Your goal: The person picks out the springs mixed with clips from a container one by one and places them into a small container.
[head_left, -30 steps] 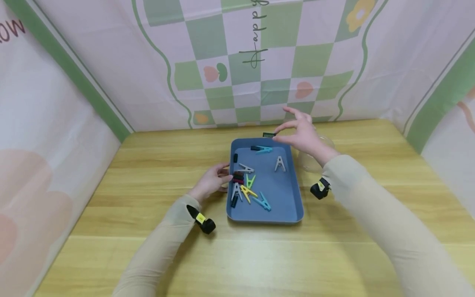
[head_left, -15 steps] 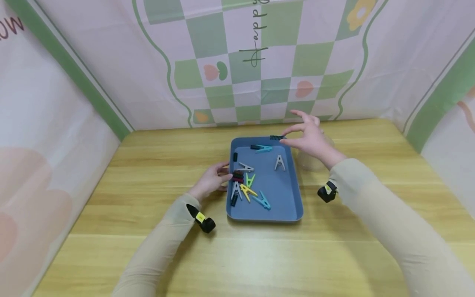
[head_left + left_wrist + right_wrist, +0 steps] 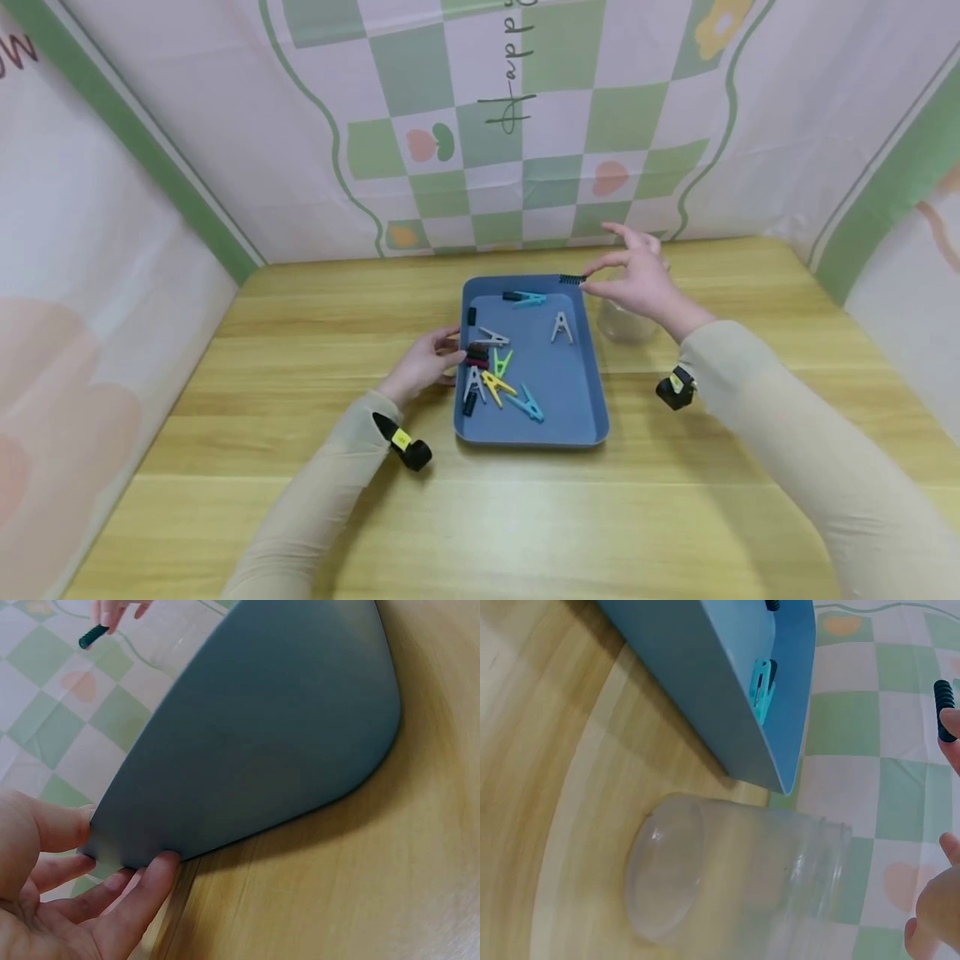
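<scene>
My right hand pinches a dark spring between thumb and a fingertip, above the back right corner of the tray and close to a clear jar. In the right wrist view the spring looks ridged and dark green, and the clear jar stands upright below. My left hand holds the left wall of the blue tray; the left wrist view has the thumb at the rim and other fingers against the outer wall. In the tray lie several clothespins, such as a yellow one, and small dark springs.
The clear jar stands on the wooden table right of the tray, partly behind the right hand. A patterned cloth rises behind the table, with more cloth at both sides.
My right hand has moved right with the spring, from behind the tray's back edge toward its right corner near the jar. The left hand stays on the tray.
</scene>
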Demonstrator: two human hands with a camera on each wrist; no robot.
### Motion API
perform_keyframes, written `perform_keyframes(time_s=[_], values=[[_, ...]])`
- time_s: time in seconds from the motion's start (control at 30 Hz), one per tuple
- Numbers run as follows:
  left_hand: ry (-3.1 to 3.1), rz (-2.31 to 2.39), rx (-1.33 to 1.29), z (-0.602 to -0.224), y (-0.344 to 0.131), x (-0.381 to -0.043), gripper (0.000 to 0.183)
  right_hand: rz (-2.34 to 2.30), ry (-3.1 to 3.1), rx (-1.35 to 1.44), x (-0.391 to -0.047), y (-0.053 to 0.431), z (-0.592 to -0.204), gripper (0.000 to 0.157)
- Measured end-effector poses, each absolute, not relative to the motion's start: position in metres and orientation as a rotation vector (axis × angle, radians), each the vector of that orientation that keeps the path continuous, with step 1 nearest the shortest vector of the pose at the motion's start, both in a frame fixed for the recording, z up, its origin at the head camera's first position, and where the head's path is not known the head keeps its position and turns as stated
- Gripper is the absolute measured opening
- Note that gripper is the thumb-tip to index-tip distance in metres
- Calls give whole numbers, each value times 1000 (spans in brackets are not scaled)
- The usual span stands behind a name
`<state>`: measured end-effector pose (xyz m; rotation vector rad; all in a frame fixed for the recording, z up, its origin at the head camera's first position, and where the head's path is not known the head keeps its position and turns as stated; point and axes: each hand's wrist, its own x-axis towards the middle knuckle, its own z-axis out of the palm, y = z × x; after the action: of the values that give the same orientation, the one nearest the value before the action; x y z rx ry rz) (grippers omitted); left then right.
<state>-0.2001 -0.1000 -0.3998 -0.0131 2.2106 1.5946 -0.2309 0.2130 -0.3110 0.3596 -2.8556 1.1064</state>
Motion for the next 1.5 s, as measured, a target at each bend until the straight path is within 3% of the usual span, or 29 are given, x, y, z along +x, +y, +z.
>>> perform_keyframes(time_s=[1.5], values=[[2215, 1590, -13, -401, -100, -200, 57, 1062, -2833, 130, -226, 290, -345, 35]])
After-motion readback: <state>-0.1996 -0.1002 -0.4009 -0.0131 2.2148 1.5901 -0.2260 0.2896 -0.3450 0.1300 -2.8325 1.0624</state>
